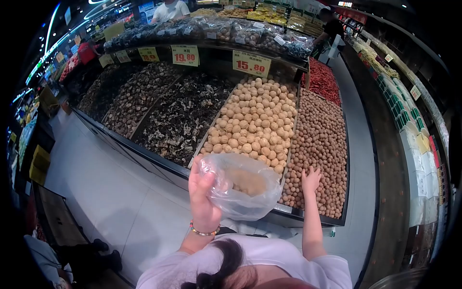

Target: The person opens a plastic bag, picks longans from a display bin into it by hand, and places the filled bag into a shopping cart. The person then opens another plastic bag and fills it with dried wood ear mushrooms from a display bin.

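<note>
Plastic bag (pixel 240 188), seemingly brownish inside

Left hand (pixel 204 195) is standing upright at left, gripping. Right arm (pixel 313 229) is pointing toward far side, at right; right hand (pixel 311 180) is lying palm down, loosely splayed.

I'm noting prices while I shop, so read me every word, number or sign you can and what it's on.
"19.80": price card behind the dried black fungus.
"15.80": cream card behind the pale walnuts.
Too blurred or small: their Chinese characters, the yellow card, the other signs.
Clear plastic bag: no readable text.
</note>
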Tool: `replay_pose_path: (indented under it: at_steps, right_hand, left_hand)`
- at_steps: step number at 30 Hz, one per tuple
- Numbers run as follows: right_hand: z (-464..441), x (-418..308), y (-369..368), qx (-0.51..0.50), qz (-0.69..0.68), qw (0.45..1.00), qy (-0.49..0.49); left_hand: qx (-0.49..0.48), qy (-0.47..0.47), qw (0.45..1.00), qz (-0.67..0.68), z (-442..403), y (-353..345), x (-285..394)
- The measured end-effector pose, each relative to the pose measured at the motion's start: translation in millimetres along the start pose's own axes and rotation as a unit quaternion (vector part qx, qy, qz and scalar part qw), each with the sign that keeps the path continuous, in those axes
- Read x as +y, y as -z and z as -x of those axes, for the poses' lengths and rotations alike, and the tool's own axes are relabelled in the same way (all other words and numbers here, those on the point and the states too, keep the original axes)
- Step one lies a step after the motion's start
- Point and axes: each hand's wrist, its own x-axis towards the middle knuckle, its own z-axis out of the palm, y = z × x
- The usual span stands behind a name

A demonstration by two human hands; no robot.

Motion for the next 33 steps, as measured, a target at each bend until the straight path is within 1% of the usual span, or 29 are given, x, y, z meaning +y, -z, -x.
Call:
replay_pose_path:
  at_steps: [3,4,7,8,11,15,16,17,18,19,20,21,23,25,27,29,31,33]
  right_hand:
    - [-5,4,-5,0.012,-0.002,1.000,0.006]
    - [-4,3,-3,0.049,0.004,0.998,0.032]
    - [-11,2,7,-0.010,-0.083,0.996,0.007]
    - [-11,1,12,-0.002,-0.107,0.994,0.024]
    - [-22,15,7,0.015,-0.184,0.981,0.067]
    - [-45,40,-15,0.041,-0.266,0.963,0.030]
    - [-45,36,0,0.020,-0.313,0.949,-0.010]
    - [-50,31,15,0.001,-0.358,0.932,-0.052]
    - [-62,45,-8,0.056,-0.418,0.907,-0.024]
    - [-71,61,-31,0.112,-0.471,0.875,0.006]
    - [-75,63,-18,0.014,-0.563,0.818,-0.118]
    - [-74,56,3,-0.079,-0.637,0.729,-0.237]
    - [-78,52,32,-0.102,-0.699,0.661,-0.252]
    - [-79,48,84,-0.145,-0.738,0.634,-0.180]
    - [-73,24,161,-0.166,-0.740,0.644,-0.101]
    - [-56,14,221,-0.190,-0.740,0.645,-0.009]
    - [-32,4,262,-0.261,-0.744,0.610,0.077]
    - [-16,-1,261,-0.323,-0.637,0.667,0.210]
  left_hand:
    - [0.000,-0.007,1.000,-0.002,2,-3,-2]
    - [0.010,-0.008,1.000,-0.005,3,-6,-3]
    - [0.024,-0.015,1.000,-0.008,8,-12,-6]
    - [0.028,-0.015,0.999,-0.007,11,-14,-8]
    - [-0.006,-0.014,1.000,0.023,18,-13,-18]
    - [0.031,-0.038,0.998,-0.041,33,-40,-37]
    - [0.044,-0.043,0.996,-0.061,36,-50,-42]
    - [0.057,-0.047,0.994,-0.080,40,-57,-49]
    - [0.025,-0.049,0.995,-0.086,41,-52,-56]
    - [0.032,-0.056,0.995,-0.080,43,-57,-64]
    - [0.040,-0.064,0.994,-0.074,44,-64,-73]
    - [0.048,-0.072,0.994,-0.068,46,-71,-82]
    - [0.092,-0.066,0.991,-0.075,51,-85,-101]
    - [0.130,-0.068,0.984,-0.097,55,-106,-119]
    - [0.071,-0.039,0.990,-0.111,56,-114,-137]
    - [0.026,-0.021,0.991,-0.129,60,-125,-155]
    - [-0.012,-0.025,0.988,-0.150,62,-135,-171]
    - [0.025,-0.024,0.990,-0.140,69,-150,-185]
